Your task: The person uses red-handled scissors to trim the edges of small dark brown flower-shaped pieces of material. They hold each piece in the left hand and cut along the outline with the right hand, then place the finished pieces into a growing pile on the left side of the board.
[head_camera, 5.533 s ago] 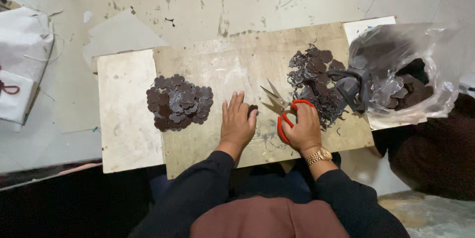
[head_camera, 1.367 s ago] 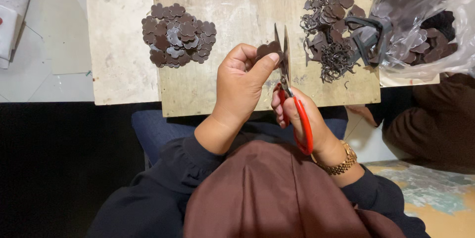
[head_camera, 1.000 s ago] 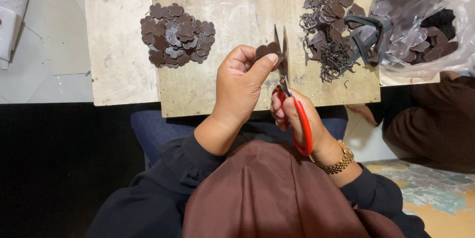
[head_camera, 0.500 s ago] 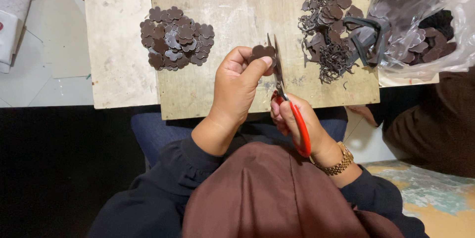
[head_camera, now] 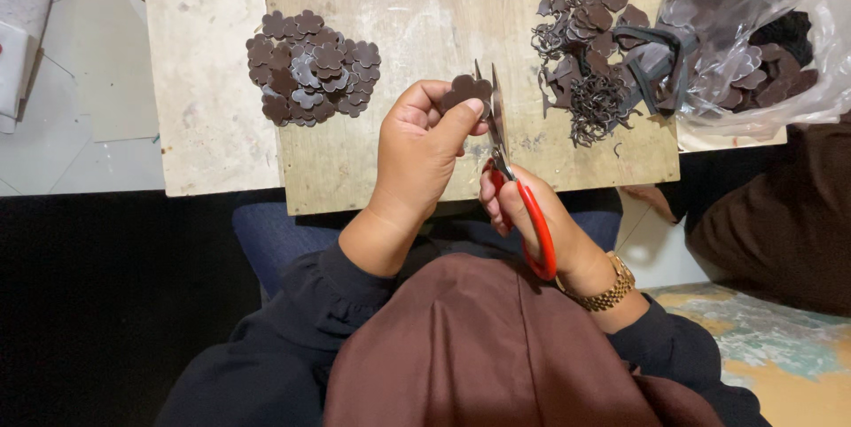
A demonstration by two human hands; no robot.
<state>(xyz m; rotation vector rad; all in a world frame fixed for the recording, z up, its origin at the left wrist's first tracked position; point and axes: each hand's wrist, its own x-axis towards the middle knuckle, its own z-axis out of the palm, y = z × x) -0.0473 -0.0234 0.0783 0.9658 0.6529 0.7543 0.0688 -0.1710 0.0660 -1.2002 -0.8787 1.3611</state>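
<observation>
My left hand (head_camera: 417, 152) pinches a small brown flower-shaped piece (head_camera: 467, 88) between thumb and fingers, held above the wooden board (head_camera: 408, 1). My right hand (head_camera: 541, 223), with a gold watch on its wrist, grips red-handled scissors (head_camera: 519, 188) whose blades point up and meet the right edge of the piece. A pile of finished brown flower shapes (head_camera: 310, 68) lies on the board to the left. A heap of uncut pieces and thin trimmings (head_camera: 589, 46) lies to the right.
A clear plastic bag (head_camera: 753, 37) with more brown pieces lies at the board's right end. A pale slab (head_camera: 195, 81) sits under the board's left side. Another person's dark sleeve (head_camera: 789, 214) is at the right. White cloth (head_camera: 22, 28) lies far left.
Both hands rose from the board to hold the piece and scissors. Over the last second the piece has turned slightly in my left hand while the blades work its edge.
</observation>
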